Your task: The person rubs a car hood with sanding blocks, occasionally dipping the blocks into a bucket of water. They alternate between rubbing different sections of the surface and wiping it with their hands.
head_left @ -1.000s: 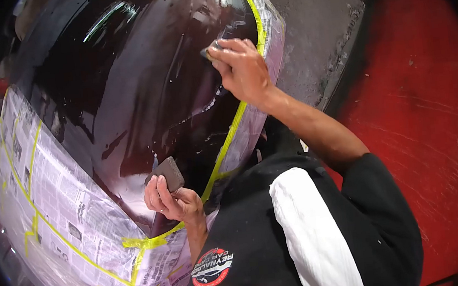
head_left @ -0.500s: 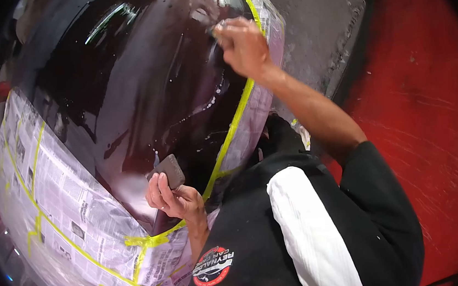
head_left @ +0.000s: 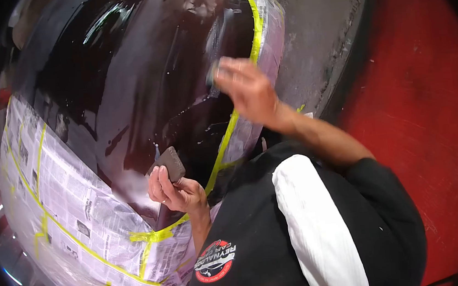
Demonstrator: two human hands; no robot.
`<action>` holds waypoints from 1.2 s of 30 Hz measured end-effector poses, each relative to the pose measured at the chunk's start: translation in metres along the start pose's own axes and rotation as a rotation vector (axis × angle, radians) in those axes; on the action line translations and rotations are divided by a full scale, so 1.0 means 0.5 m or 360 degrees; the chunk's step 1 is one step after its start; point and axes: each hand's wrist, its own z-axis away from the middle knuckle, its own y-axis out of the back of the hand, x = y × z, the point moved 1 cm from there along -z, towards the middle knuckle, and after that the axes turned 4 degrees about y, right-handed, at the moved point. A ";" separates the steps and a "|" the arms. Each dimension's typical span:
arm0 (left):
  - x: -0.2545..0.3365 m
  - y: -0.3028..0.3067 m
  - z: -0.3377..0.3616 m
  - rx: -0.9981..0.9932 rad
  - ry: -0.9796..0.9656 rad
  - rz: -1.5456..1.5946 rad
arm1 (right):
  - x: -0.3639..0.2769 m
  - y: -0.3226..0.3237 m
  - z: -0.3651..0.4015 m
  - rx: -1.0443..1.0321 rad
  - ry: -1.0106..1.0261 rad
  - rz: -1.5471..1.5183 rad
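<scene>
My left hand (head_left: 176,192) holds a grey-brown block (head_left: 171,164) upright between its fingers and thumb, over the lower part of a wet, dark glossy panel (head_left: 142,96). Farther up, my right hand (head_left: 246,89) is closed at the panel's right side, blurred by motion. A small dark object (head_left: 211,75) shows at its fingertips; I cannot make out what it is. White droplets and streaks lie on the panel between the two hands. Yellow tape (head_left: 227,137) runs along the panel's right edge, below my right hand.
Newspaper sheets (head_left: 80,196) with yellow tape and clear plastic cover the area at the lower left. Masking also borders the panel's right side. Beyond it are a grey floor strip (head_left: 328,23) and a red floor (head_left: 420,124). A white cloth (head_left: 322,227) lies across my black shirt.
My right hand has moved down the panel, toward me, with the small object at its fingertips. My left hand still holds the block in nearly the same place.
</scene>
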 end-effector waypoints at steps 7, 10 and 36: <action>0.007 -0.002 -0.008 0.0027 -0.0074 0.0002 | 0.066 -0.013 -0.046 0.0095 -0.0101 0.0320; 0.014 -0.004 -0.030 -0.0029 -0.0099 -0.0036 | -0.015 -0.007 0.009 0.0078 -0.0119 0.0079; 0.031 -0.018 -0.121 -0.0957 -0.0656 -0.0065 | -0.027 0.002 0.032 0.0119 -0.0304 0.0038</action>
